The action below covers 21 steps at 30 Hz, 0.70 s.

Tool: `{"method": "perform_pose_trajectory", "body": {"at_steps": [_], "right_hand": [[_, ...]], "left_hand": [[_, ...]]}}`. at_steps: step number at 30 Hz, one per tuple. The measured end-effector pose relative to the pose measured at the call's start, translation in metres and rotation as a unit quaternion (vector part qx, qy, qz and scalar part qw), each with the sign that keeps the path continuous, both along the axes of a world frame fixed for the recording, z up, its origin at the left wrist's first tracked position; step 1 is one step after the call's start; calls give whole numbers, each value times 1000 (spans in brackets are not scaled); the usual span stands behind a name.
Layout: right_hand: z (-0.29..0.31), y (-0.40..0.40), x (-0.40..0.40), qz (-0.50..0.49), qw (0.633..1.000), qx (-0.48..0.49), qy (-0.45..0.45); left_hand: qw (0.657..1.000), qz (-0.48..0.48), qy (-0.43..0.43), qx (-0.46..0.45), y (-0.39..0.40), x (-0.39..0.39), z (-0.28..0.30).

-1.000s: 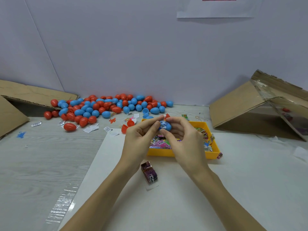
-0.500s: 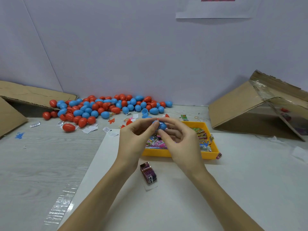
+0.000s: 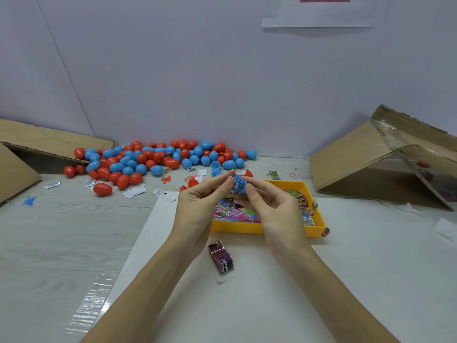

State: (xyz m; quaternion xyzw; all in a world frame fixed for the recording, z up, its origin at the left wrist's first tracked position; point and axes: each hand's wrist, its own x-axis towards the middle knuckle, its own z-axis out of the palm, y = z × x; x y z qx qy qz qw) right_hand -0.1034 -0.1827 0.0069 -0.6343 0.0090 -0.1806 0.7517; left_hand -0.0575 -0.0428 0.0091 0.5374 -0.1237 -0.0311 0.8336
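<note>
A small blue plastic egg with a printed label is held above the yellow tray. My left hand pinches it from the left with thumb and fingertips. My right hand pinches it from the right, thumb on top. The tray holds several colourful printed packets. A small purple box lies on the white sheet just in front of the tray, between my forearms.
A heap of red and blue eggs lies along the back wall, with paper slips and egg halves scattered before it. Cardboard boxes lie on their sides at the far left and right.
Both hands have stayed above the tray, turning the blue egg slightly between the fingers; its printed label now faces me. Nothing else has moved.
</note>
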Motion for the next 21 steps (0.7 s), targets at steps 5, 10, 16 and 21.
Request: {"method": "perform_pose_trajectory", "body": {"at_steps": [5,10,16,21], "right_hand": [[-1,0,0,9,1000,3,11],[-2,-3,4,67,995,55,51],[-7,-11,6,-50,970,-231,59],[0,-30,10,-60,985,-151,55]], "left_hand": [[999,19,-24,15,1,-2,1],[974,78,-158,145,1,-3,-1],[861,114,-330,369,3,0,-10],[772,168,-397,468,9,2,-12]]}}
